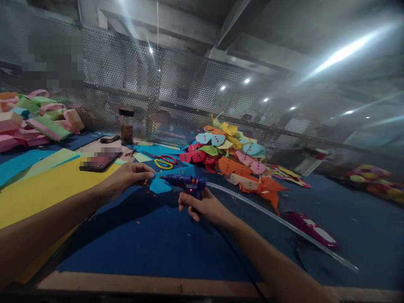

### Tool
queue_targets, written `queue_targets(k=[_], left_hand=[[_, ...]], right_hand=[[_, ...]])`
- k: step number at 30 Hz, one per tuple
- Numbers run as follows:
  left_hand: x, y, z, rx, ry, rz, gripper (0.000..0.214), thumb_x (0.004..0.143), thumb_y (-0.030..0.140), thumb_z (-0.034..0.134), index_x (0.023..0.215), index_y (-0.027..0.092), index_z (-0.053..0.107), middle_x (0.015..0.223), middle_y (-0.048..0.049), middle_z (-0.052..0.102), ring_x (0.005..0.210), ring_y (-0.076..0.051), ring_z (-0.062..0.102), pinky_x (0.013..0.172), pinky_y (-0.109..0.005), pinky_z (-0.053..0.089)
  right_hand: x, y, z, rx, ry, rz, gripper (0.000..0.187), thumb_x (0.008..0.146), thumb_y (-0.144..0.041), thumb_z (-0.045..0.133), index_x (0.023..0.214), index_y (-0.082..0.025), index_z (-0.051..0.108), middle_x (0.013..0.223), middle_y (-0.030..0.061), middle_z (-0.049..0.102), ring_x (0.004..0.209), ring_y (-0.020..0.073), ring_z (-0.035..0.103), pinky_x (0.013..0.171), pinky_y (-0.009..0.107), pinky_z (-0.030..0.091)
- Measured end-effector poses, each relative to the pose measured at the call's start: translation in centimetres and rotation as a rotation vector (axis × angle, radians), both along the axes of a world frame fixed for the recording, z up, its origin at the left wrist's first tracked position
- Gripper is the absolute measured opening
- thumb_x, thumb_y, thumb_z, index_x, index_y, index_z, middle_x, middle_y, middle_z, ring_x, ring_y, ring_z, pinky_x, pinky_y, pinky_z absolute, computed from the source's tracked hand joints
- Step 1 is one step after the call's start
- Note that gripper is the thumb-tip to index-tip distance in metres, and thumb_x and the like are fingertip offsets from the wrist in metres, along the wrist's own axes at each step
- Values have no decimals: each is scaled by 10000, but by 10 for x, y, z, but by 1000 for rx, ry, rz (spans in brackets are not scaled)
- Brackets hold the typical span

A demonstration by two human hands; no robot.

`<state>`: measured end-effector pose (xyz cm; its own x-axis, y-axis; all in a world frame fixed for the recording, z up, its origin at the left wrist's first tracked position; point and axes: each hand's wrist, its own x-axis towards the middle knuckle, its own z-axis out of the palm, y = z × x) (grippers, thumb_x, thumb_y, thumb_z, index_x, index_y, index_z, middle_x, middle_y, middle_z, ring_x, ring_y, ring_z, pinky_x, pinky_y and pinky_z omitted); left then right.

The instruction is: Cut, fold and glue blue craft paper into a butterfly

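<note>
My right hand (200, 204) is wrapped round the handle of a blue hot glue gun (184, 181), a small red light glowing on its side. From the gun's back end a long clear glue stick (268, 212) sticks out to the right. Its nozzle points left, at a cut and folded piece of light blue paper (160, 185). Pinched in the fingers of my left hand (135, 174) is the left end of that paper. Whether the nozzle touches the paper I cannot tell. Just behind lie scissors (164, 162) with red and yellow handles.
A heap of colourful folded paper pieces (233, 155) stands behind the glue gun. A purple device (314, 229) lies at right. On the left are yellow sheets (57, 185), a phone (101, 160), a lidded jar (126, 128) and piled paper shapes (47, 115). Perforated metal panel (126, 84) runs behind.
</note>
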<state>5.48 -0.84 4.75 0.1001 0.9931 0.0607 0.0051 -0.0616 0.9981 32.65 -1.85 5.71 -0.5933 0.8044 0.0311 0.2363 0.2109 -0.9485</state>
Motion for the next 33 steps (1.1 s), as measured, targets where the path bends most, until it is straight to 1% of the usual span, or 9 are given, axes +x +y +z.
queue_targets(k=[3, 5, 12, 17, 23, 27, 31, 33], left_hand=[[0, 1, 0, -5, -5, -9, 349, 592, 418, 919, 787, 175, 762, 695, -3, 671, 651, -139, 579, 685, -303, 499], [0, 1, 1, -4, -7, -13, 354, 595, 424, 916, 791, 173, 760, 677, 4, 661, 640, -134, 571, 676, -296, 492], [-1, 1, 0, -8, 15, -17, 365, 615, 434, 904, 807, 164, 750, 685, 1, 673, 654, -138, 586, 688, -286, 487], [-2, 2, -3, -18, 50, -12, 372, 613, 451, 895, 815, 175, 747, 717, -3, 693, 671, -142, 602, 711, -290, 502], [-2, 2, -4, -13, 158, -40, 395, 627, 486, 867, 829, 168, 746, 669, 0, 666, 647, -152, 594, 668, -289, 481], [-2, 1, -4, 30, 256, -73, 399, 666, 517, 820, 850, 168, 757, 691, -17, 686, 655, -169, 601, 648, -292, 454], [-2, 3, -7, 96, 366, -52, 381, 664, 531, 792, 814, 181, 769, 680, -23, 688, 646, -183, 585, 625, -296, 429], [-2, 4, -9, 138, 421, -19, 359, 655, 524, 790, 804, 197, 779, 713, -34, 710, 682, -205, 603, 634, -305, 434]], right_hand=[[2, -1, 5, -63, 13, -15, 468, 859, -619, 700, 781, -160, 656, 736, 12, 699, 412, 34, 452, 457, 195, 387], [4, -1, 6, -91, 26, -1, 470, 870, -618, 694, 789, -156, 666, 740, 16, 705, 420, 32, 457, 462, 189, 381], [5, 5, -1, -128, 118, 79, 510, 854, -653, 702, 751, -157, 644, 689, 5, 677, 403, 36, 436, 416, 188, 308], [4, 3, 2, -153, 130, 69, 513, 826, -657, 729, 722, -163, 640, 675, -1, 658, 399, 37, 427, 402, 194, 270], [4, 1, 6, -144, 131, 44, 523, 808, -660, 743, 701, -157, 651, 683, 1, 657, 417, 33, 429, 424, 194, 294], [4, 1, 5, -120, 171, 32, 507, 797, -646, 764, 723, -156, 655, 690, 0, 667, 425, 37, 441, 436, 195, 313], [4, 1, 5, -99, 247, 0, 463, 813, -598, 778, 763, -153, 662, 700, -1, 681, 423, 34, 452, 442, 195, 317], [3, 0, 5, -94, 280, -24, 442, 819, -581, 783, 784, -154, 672, 692, -4, 683, 423, 36, 457, 447, 197, 322]])
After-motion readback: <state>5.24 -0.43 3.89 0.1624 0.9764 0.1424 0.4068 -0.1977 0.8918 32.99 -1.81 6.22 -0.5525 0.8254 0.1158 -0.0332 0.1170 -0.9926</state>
